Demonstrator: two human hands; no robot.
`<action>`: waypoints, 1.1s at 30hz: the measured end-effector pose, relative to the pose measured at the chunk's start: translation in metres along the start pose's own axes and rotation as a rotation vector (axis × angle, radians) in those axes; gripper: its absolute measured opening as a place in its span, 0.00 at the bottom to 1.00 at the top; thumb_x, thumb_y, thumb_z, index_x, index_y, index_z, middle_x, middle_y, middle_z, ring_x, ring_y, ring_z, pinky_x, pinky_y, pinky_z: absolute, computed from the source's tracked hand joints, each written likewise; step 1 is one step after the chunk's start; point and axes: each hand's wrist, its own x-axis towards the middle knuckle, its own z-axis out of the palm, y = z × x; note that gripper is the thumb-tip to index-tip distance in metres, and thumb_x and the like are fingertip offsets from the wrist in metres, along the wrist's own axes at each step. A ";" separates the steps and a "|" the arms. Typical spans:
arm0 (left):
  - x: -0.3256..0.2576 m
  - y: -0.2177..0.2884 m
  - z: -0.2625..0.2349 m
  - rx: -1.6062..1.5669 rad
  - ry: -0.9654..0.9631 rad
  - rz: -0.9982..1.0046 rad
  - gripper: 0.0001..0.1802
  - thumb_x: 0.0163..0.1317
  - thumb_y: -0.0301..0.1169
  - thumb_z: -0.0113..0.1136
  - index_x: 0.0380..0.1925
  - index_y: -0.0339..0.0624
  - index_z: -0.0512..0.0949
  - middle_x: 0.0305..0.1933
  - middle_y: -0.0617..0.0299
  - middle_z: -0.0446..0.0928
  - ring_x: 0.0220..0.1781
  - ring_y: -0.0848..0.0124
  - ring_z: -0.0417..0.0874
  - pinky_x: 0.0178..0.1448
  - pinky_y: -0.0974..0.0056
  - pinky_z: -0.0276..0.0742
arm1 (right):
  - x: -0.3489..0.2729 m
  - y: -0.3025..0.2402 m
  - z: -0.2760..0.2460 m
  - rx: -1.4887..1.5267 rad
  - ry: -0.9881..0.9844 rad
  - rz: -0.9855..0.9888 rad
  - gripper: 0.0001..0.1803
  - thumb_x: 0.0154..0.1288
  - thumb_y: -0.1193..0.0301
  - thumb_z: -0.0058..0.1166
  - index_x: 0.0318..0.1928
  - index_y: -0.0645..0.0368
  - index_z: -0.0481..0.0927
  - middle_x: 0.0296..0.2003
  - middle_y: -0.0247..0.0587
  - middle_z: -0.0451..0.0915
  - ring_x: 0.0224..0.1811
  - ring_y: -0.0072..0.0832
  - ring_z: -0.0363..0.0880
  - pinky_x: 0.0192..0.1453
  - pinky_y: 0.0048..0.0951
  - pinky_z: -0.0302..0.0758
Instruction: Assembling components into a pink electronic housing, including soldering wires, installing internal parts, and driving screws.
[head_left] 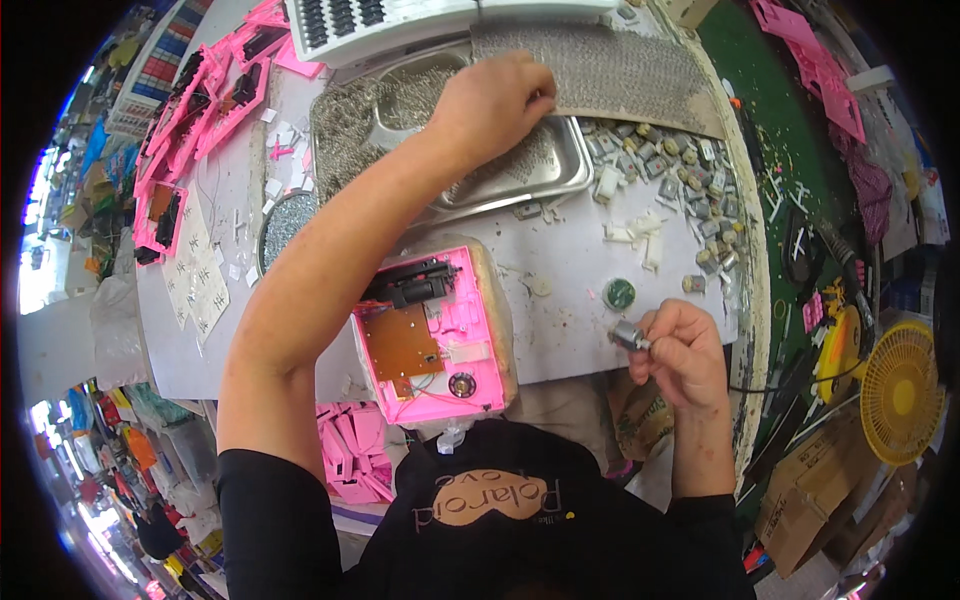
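While the left hand (497, 100) is stretched forward with its fingers curled and pinched down into the small metal parts (350, 120) of a steel tray (560, 175), a small silver motor (630, 336) is gripped between the closed fingertips of the right hand (680, 355). Just left of the right hand, an opened pink casing (440, 335) with a brown circuit board (400, 342) is laid on the counter (580, 280). Beyond that hand, more motors (690, 170) are scattered.

One steel tray (560, 170), one yellow fan (900, 390), two hands: left hand (495, 100), right hand (680, 350).
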 end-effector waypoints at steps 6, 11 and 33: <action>0.001 0.030 -0.028 -0.194 0.387 0.011 0.05 0.64 0.25 0.64 0.34 0.35 0.78 0.34 0.51 0.76 0.34 0.56 0.79 0.41 0.56 0.74 | 0.002 -0.015 -0.005 -0.442 0.231 -0.198 0.10 0.65 0.79 0.65 0.46 0.64 0.81 0.30 0.33 0.77 0.30 0.19 0.76 0.35 0.20 0.73; -0.070 0.101 -0.080 -0.497 0.146 0.021 0.05 0.70 0.22 0.61 0.43 0.34 0.80 0.36 0.63 0.82 0.32 0.78 0.81 0.37 0.72 0.76 | 0.009 -0.020 -0.022 -1.122 0.139 -0.187 0.21 0.64 0.80 0.61 0.58 0.60 0.81 0.28 0.27 0.74 0.28 0.15 0.70 0.33 0.19 0.67; -0.240 0.158 -0.073 -1.133 0.023 -0.707 0.13 0.65 0.16 0.64 0.48 0.32 0.76 0.46 0.58 0.80 0.48 0.75 0.84 0.50 0.70 0.85 | 0.008 0.045 0.076 -0.392 -0.128 0.136 0.27 0.65 0.79 0.64 0.64 0.64 0.73 0.33 0.27 0.76 0.33 0.11 0.71 0.38 0.13 0.67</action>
